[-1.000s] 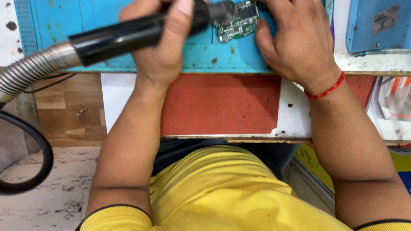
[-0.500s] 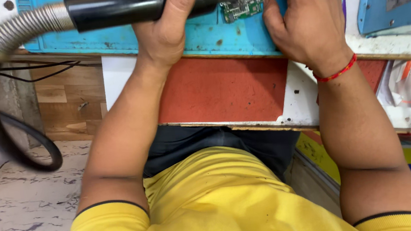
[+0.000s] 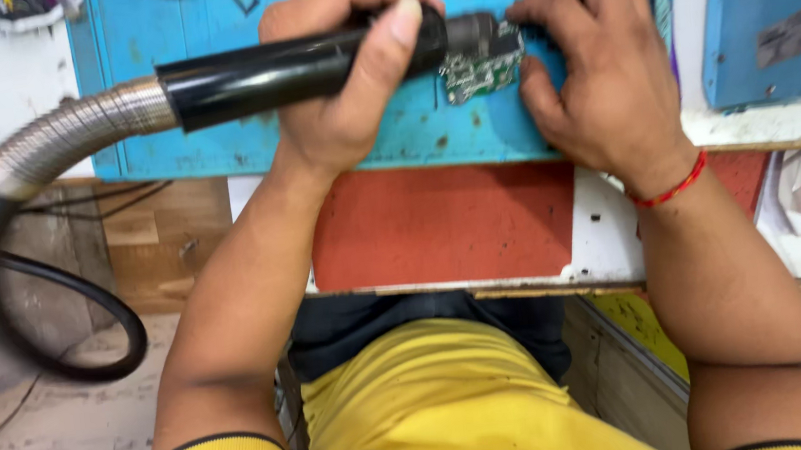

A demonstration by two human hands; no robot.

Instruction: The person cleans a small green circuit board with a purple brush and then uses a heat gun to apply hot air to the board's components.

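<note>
My left hand (image 3: 343, 84) grips a black hot-air wand (image 3: 288, 69) with a ribbed metal hose (image 3: 69, 135) running off to the left. The wand's nozzle points at a small green circuit board (image 3: 479, 71) lying on a blue work mat (image 3: 205, 28). My right hand (image 3: 602, 78), with a red thread at the wrist, holds the board down by its right edge with the fingertips.
The blue mat sits on a bench with a red panel (image 3: 439, 221) and white edge (image 3: 607, 234) below it. A blue box (image 3: 772, 13) stands at the right. A black cable (image 3: 56, 307) loops at the left over a stained floor. Papers lie at lower right.
The view has shifted so the mat and hands sit lower in frame. The wand's nozzle stays over the board, and both hands keep their hold.
</note>
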